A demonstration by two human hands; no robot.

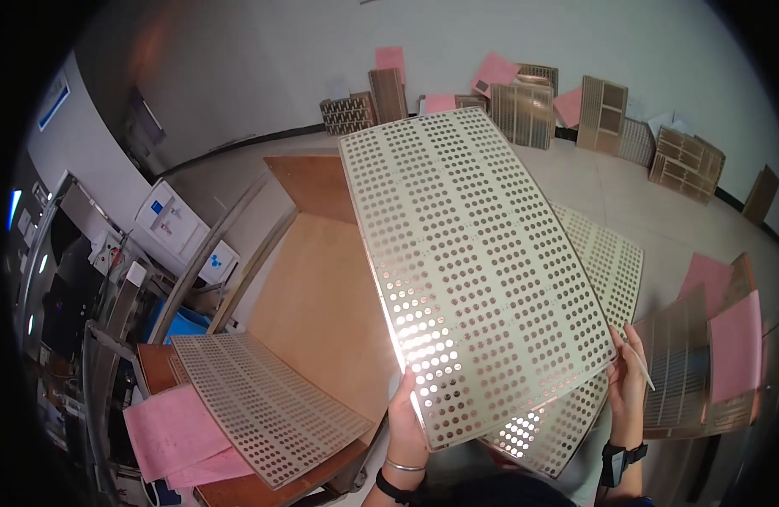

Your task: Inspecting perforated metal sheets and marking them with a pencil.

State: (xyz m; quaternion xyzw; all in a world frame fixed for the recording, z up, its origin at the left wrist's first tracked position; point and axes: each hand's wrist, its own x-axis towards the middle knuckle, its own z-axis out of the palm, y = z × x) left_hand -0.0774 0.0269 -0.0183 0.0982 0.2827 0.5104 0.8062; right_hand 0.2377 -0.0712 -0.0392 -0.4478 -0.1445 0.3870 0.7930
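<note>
A large pale circuit board panel (pixel 482 279) with rows of round metallic dots is held up, tilted, in front of me. My left hand (pixel 406 418) is closed on its lower left edge, thumb on the face. At the lower right corner, my right hand (pixel 628 376) grips the edge, and a thin white stick (pixel 646 372) pokes out beside its fingers. Behind this panel, partly covered, is a second dotted panel (pixel 605 253); its lower end shows near my lap. Light glares off the dots at the lower left.
To the left, another dotted panel (pixel 271 406) and pink sheets (pixel 174 431) lie on a wooden cart (pixel 322 270) with metal rails. Copper-coloured panels (pixel 524 114) lean along the far wall. More panels (pixel 677 355) with a pink sheet (pixel 736 346) stand at right.
</note>
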